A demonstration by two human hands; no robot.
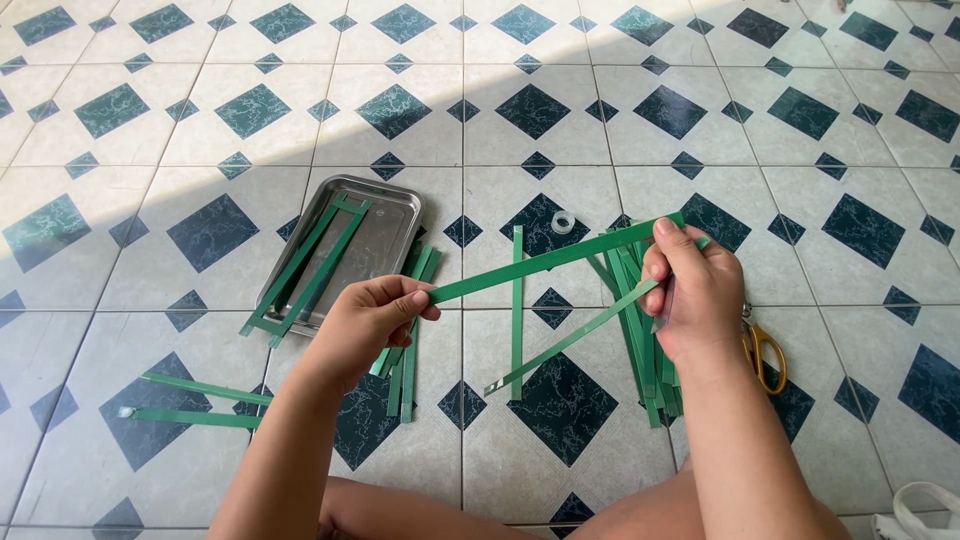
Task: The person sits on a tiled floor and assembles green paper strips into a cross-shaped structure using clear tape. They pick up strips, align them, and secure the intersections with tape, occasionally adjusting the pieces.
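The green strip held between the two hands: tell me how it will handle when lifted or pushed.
The green strip spans from left hand to right hand nearly straight, so it is probably springy rather than limp. Thin, narrow and pinched by fingertips alone, it looks very light. Flat like the loose strips on the tiled floor, it should slide, not roll.

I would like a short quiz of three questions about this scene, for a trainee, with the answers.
1. True or false: both hands, left and right, hold one long green paper strip between them.
2. Which thing lies nearest the right hand? A. rectangular metal tray B. yellow-handled scissors C. small clear tape roll
3. Fill in: the tray holds a frame made of green ____.

Key: 1 true; 2 B; 3 strips.
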